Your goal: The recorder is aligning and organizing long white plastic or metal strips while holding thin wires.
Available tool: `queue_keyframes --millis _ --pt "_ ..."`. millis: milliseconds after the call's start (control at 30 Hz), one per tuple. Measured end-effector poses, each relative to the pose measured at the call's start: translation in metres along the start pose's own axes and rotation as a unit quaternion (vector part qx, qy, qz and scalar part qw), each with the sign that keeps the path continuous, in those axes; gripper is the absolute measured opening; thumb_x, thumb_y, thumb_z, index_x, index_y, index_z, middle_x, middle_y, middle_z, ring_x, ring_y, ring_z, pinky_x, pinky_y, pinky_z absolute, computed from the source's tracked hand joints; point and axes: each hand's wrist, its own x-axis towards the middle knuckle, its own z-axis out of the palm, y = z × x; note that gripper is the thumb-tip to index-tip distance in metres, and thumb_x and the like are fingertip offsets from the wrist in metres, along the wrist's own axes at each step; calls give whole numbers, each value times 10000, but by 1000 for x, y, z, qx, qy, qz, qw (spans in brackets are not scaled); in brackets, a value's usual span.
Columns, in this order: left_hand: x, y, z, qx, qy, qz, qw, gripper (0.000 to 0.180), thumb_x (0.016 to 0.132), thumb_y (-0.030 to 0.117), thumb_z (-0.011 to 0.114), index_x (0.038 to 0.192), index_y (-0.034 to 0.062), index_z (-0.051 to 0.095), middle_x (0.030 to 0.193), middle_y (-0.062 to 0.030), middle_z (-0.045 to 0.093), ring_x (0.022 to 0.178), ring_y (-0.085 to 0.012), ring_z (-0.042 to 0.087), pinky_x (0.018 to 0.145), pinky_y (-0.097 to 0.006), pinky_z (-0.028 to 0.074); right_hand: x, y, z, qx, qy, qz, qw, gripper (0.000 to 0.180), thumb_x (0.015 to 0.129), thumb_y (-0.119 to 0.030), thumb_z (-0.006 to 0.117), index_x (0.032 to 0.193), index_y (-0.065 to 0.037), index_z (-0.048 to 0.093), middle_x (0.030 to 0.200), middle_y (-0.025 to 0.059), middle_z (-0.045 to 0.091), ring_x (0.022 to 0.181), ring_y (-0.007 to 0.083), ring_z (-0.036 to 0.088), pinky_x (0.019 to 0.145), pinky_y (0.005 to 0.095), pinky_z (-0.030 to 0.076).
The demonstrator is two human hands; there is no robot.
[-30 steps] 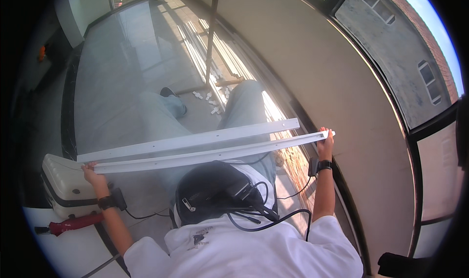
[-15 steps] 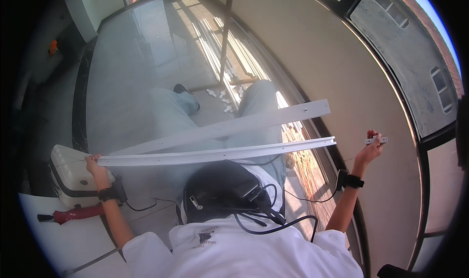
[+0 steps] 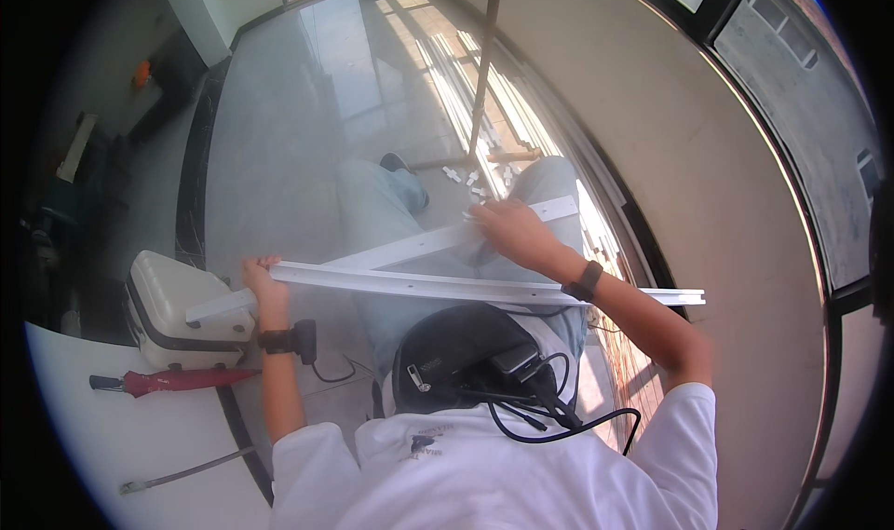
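Observation:
My left hand [image 3: 268, 283] is closed round the left end of a long white channel strip [image 3: 410, 286], which slants across in front of my lap. A second, flatter white strip [image 3: 419, 245] with small holes crosses behind it, over my thighs, its left end by the pale case. My right arm reaches over the channel strip. My right hand [image 3: 512, 230] is at the second strip's upper side, fingers pinched together. A small white piece barely shows at its fingertips, mostly hidden.
Several small white fittings [image 3: 475, 178] lie on the tiles past my knees, near an upright pole [image 3: 483, 74]. Long white strips [image 3: 447, 78] lie along the window wall. At left are a pale hard case [image 3: 182, 297] and a folded red umbrella [image 3: 186, 381]. A black bag [image 3: 447, 358] with cables rests on my lap.
My right hand has swung from the far right, where it held a small white fitting, in to the second strip. The channel strip's left end has risen and its right end dropped.

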Motion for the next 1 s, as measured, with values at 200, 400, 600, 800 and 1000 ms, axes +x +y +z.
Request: queue_keyframes --millis 200,400,600,800,1000 --pt "-29 15 44 17 15 41 999 396 1044 324 365 706 118 342 621 -11 313 573 -155 333 572 -321 359 -11 17 11 136 -51 154 977 227 889 -166 597 1070 -49 524 742 195 609 698 398 600 655 497 464" --pt "-49 37 56 -24 -10 45 999 376 1037 306 381 711 125 331 631 -6 301 572 -155 321 567 -317 354 -67 57 -15 144 -15 181 973 286 892 -216 624 1089 -28 536 693 238 594 686 428 591 612 491 442" --pt "-42 40 53 -36 -28 54 997 368 1037 316 375 727 126 323 640 -4 284 570 -156 317 564 -324 358 -179 124 -64 55 42 296 953 195 884 -169 638 981 -19 558 662 217 584 630 404 582 570 448 430" --pt "-45 36 59 -13 1 59 998 385 1042 327 355 718 135 277 633 1 242 559 -155 279 561 -317 351 -194 110 -63 41 64 341 937 141 858 -89 638 906 2 542 794 182 601 725 380 589 629 428 445" --pt "-28 30 37 -12 9 55 998 411 1045 334 347 696 139 248 629 7 216 560 -152 266 557 -315 353 -148 59 -85 94 106 260 955 183 837 -9 626 1018 -7 605 974 135 632 830 344 631 726 388 508"
